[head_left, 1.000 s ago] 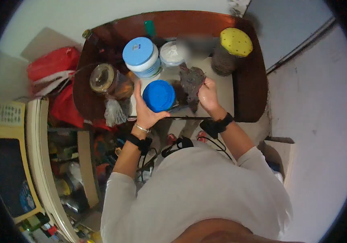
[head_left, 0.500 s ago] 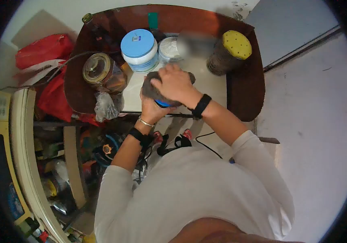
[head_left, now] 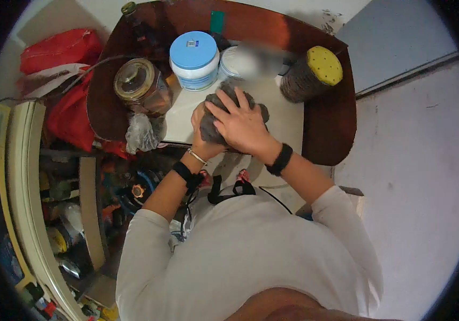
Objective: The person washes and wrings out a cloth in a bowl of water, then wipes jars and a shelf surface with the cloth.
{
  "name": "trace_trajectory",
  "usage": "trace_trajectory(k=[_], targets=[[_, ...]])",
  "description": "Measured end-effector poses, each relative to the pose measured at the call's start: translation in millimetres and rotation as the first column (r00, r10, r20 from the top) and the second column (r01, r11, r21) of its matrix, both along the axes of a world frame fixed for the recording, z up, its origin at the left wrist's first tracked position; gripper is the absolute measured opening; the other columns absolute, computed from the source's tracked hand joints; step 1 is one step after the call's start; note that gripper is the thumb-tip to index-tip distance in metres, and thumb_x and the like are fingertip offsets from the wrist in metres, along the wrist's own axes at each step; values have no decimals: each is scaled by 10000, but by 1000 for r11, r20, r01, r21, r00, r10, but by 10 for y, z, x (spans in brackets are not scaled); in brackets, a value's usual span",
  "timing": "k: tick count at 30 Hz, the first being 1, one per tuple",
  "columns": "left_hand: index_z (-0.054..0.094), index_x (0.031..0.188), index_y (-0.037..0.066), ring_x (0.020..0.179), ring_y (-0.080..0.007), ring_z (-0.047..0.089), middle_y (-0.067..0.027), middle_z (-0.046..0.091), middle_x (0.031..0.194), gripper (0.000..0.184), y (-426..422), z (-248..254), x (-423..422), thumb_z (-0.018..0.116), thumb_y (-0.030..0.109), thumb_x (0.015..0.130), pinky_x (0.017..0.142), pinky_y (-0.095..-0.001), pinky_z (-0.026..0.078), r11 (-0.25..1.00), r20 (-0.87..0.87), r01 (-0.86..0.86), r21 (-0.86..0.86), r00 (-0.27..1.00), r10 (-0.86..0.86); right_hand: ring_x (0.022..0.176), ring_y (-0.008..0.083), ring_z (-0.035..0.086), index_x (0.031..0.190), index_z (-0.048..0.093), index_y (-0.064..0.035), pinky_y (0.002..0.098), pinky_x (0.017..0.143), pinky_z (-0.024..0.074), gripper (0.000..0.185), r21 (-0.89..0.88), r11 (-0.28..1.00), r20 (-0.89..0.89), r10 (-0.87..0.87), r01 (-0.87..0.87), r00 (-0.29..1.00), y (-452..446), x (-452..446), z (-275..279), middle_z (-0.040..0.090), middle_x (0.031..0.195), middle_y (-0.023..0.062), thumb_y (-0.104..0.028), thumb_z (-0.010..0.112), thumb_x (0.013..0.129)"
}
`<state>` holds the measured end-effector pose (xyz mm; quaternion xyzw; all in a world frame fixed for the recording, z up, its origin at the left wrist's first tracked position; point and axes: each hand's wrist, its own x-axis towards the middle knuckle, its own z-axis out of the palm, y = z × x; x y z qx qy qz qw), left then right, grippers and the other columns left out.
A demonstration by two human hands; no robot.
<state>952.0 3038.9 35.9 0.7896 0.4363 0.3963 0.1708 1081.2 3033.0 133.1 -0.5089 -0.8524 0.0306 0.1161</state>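
Note:
A crumpled grey cloth [head_left: 213, 130] is bunched over an object that I cannot see in this frame. My left hand [head_left: 203, 143] is wrapped round that object from the left and below, its fingers mostly covered by the cloth. From above, my right hand [head_left: 244, 128] presses on the cloth with its fingers spread across it. Both hands are in front of the pale tabletop [head_left: 285, 120], close to its near edge. Beyond them stands a white tub with a blue lid [head_left: 193, 59], beside a smaller white-topped container [head_left: 230, 63].
At the left are a lidded glass jar [head_left: 143, 88], a clear plastic bag [head_left: 142, 134] and a dark bottle [head_left: 138, 27]. A dark cylinder with a yellow dotted top [head_left: 315, 75] stands right. A brown raised border [head_left: 328, 123] surrounds the table; cluttered shelves [head_left: 90, 214] are lower left.
My right hand has spread its fingers and shifted slightly right and down with the cloth. The blue part seen under the cloth before is now covered. The camera view has shifted a little.

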Motion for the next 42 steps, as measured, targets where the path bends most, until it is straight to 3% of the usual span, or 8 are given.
trace_trajectory(k=[3,8,14,16,18,26,34,42], targets=[[351,1257,59,1201,-310,305,-150,375,1261,776,9,40,71,729,335,638,997,-445,196,992,-147,-50,115,987,67,1195,372,346,1207,498,-141,571,814,408,477,-109,989,-50,-103,97,993,152,-63,50,421,1284,111,-259,571,750],[389,1237,53,1148,-343,334,-147,426,1210,772,27,59,63,731,347,611,962,-454,226,996,-59,-63,65,996,67,1191,363,365,1196,499,-114,568,811,409,547,-129,966,-13,-227,224,974,134,-117,-15,424,1284,120,-239,597,673],[379,1199,28,1054,-360,399,-164,443,1139,745,17,249,95,755,239,592,919,-430,302,996,146,-88,8,985,86,1222,389,338,1179,507,-96,563,838,415,568,-78,984,-128,148,-159,981,128,333,6,384,1328,124,-190,617,631],[372,1192,25,1048,-364,398,-171,436,1136,757,6,279,87,764,220,574,913,-430,308,997,170,-70,-9,983,71,1240,354,331,1144,542,-88,431,926,406,573,-138,960,-147,226,-246,963,197,410,71,387,1331,113,-124,616,576],[344,1199,20,1052,-361,392,-181,425,1133,819,19,219,78,783,232,540,916,-432,303,996,146,-76,-56,986,83,1222,345,360,1118,561,-88,418,923,415,555,-121,960,-130,237,-253,963,225,390,87,400,1327,101,-134,622,568],[330,1213,7,1093,-361,373,-176,417,1160,893,-11,159,74,809,271,507,928,-432,284,996,147,-84,-31,985,88,1010,354,532,941,576,2,412,756,487,405,-176,976,-44,-137,128,990,202,-106,227,535,1108,182,-215,614,601],[333,1212,18,1068,-356,390,-176,420,1139,915,20,131,80,823,268,481,922,-422,298,990,103,-71,118,993,59,768,361,607,795,611,14,410,689,490,321,-259,947,20,-192,190,981,638,-189,247,612,855,185,-250,606,612],[332,1220,2,1094,-347,387,-160,435,1166,1002,-44,249,120,840,213,383,934,-428,282,989,190,-133,-61,971,142,721,352,582,775,628,-11,390,635,469,310,-454,865,-52,-264,213,963,848,139,200,606,807,191,-259,625,590]])
